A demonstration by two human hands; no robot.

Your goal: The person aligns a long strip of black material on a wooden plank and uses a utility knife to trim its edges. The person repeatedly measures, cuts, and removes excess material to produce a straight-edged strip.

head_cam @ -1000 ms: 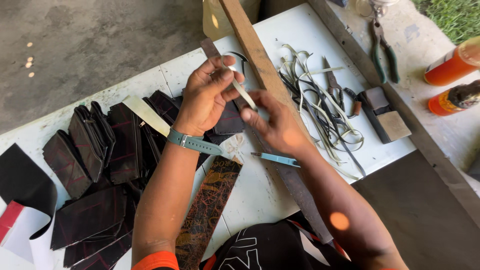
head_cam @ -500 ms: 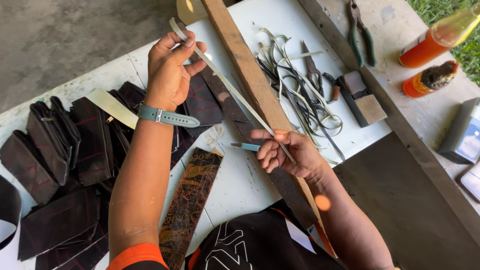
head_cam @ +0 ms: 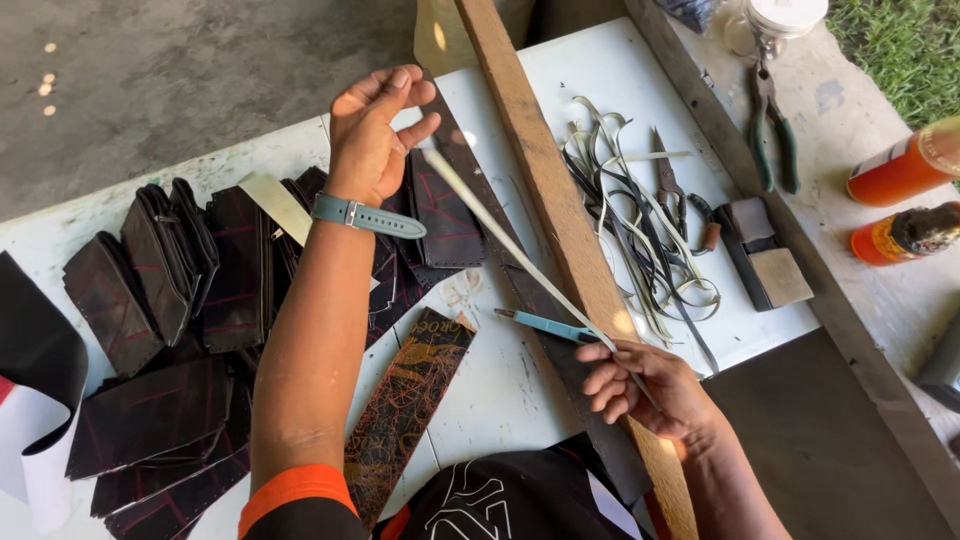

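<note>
Head view, as I read it from my station: the left hand [head_cam: 378, 135] sits in the upper middle of the frame with its fingers spread wide and loose. A pale thin strip [head_cam: 520, 255] starts just beside that thumb; I cannot tell whether the thumb actually touches its tip. The strip runs diagonally down to the lower right, where the right hand [head_cam: 640, 385] has its fingers curled shut around the lower end.

Findings on risk:

1. With the upper end apparently free, the strip depends on one grip. I judge it could whip or sag onto the white table [head_cam: 620, 70], or snag in the tangle of loose pale strips [head_cam: 640, 225] in the centre right.
2. Scissors [head_cam: 668, 185] lie in that tangle, blades toward the top of the frame. A hand reaching there for a dropped end risks a nick.
3. A blue-handled tool [head_cam: 545, 325] lies on the table just above the right hand's knuckles. Its tip is hard to make out; a backward pull of the fist could knock it.
4. The long wooden plank [head_cam: 560, 230] crosses under the strip, and dragging the strip over its edge could fray it.
5. Dark cut leather pieces [head_cam: 200, 270] crowd the left half of the frame; the left forearm hangs over them and could sweep them out of order.
</note>
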